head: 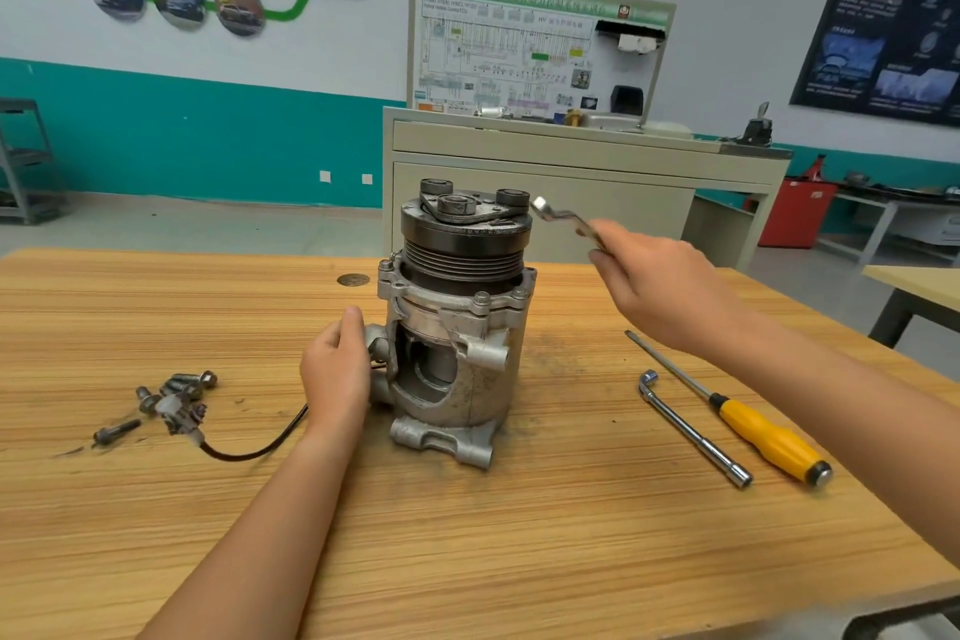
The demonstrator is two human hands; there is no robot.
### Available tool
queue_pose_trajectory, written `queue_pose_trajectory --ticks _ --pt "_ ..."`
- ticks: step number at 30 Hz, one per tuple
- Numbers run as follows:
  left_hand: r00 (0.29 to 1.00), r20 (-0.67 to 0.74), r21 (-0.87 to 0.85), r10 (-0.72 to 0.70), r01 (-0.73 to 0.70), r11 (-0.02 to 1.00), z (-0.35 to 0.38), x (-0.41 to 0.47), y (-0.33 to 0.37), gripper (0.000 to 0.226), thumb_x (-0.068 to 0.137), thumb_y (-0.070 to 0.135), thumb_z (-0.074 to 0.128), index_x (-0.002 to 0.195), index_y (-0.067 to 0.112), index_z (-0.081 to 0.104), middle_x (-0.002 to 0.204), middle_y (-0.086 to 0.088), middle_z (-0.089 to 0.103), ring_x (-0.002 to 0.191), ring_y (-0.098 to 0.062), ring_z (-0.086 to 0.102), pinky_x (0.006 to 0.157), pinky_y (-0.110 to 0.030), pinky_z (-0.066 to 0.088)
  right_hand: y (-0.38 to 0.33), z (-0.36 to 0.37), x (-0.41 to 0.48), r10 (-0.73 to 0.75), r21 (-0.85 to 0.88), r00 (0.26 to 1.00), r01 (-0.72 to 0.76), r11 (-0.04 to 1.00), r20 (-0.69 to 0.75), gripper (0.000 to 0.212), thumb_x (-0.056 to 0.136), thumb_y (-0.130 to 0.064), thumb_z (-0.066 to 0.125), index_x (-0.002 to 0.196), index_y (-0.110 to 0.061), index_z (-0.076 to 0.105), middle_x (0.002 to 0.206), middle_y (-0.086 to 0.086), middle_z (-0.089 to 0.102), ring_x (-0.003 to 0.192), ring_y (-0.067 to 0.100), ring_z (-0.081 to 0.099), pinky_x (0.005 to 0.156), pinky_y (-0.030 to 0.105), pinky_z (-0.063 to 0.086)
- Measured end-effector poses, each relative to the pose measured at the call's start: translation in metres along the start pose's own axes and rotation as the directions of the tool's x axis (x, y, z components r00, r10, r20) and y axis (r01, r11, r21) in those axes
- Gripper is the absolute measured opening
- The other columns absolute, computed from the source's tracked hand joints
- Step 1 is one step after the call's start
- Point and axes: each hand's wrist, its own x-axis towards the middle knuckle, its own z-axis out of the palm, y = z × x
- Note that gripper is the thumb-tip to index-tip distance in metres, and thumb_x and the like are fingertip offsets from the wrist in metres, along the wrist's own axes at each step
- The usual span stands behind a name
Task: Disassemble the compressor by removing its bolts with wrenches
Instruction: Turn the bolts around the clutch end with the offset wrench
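Steadying compressor (457, 327) with left hand (335, 374), fingers curled round its side. Clamping wrench (563, 218) in right hand (660, 286). Likely heavy, rigid, greasy; best gripped low on housing.

The compressor (457, 327) blocks the way between your left fingers (351, 325), holding it, and your right fingers (618, 270), gripping the wrench (563, 218). Below the right fingers, bare desk (571, 509) reaches the socket wrench (693, 431) and screwdriver (753, 424); left of the left fingers lie bolts (176, 390) and cable (249, 452).
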Motion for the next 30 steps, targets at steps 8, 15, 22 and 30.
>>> queue_pose_trajectory --ticks 8,15,22,30 --pt "0.998 -0.058 0.017 -0.029 0.03 0.999 -0.001 -0.003 0.007 0.037 0.092 0.016 0.041 0.058 0.02 0.025 0.055 0.003 0.023 0.054 -0.014 0.02 0.053 -0.031 0.016 -0.014 -0.03 -0.03 0.007 -0.169 0.97 0.035 0.985 0.241 0.043 0.098 -0.036 0.025 0.14 -0.038 0.02 0.091 -0.002 0.065 0.077 0.019 0.059 0.066 0.033 0.051" --pt "0.998 -0.045 0.03 -0.037 0.039 0.999 0.0 -0.005 0.009 0.034 0.087 0.009 0.037 0.057 0.018 0.025 0.057 0.0 0.024 0.054 -0.015 0.021 0.052 -0.031 0.017 -0.036 -0.034 -0.018 0.052 -0.348 0.941 0.071 0.935 0.333 0.039 0.098 -0.018 0.032 0.135 -0.028 0.03 0.067 -0.001 0.05 0.057 0.018 0.046 0.047 0.026 0.04" --pt "1.0 0.003 0.065 0.011 -0.011 0.998 0.0 -0.006 0.008 0.031 0.087 0.009 0.037 0.056 0.01 0.035 0.056 -0.004 0.038 0.055 -0.016 0.032 0.051 -0.031 0.027 -0.066 -0.04 -0.016 0.019 -0.562 0.881 0.285 0.776 0.473 0.061 0.088 0.005 0.04 0.142 0.006 0.012 0.055 0.005 0.029 0.042 0.02 0.027 0.035 0.028 0.022" --pt "0.998 0.044 0.067 0.047 -0.05 0.997 0.002 -0.002 0.001 0.031 0.092 0.017 0.036 0.066 0.007 0.049 0.066 -0.012 0.051 0.06 -0.022 0.046 0.057 -0.033 0.036 -0.021 -0.035 0.002 -0.074 -0.496 0.89 0.318 0.808 0.45 0.045 0.095 -0.011 0.033 0.138 -0.018 0.022 0.057 -0.002 0.036 0.046 0.011 0.033 0.038 0.024 0.021"
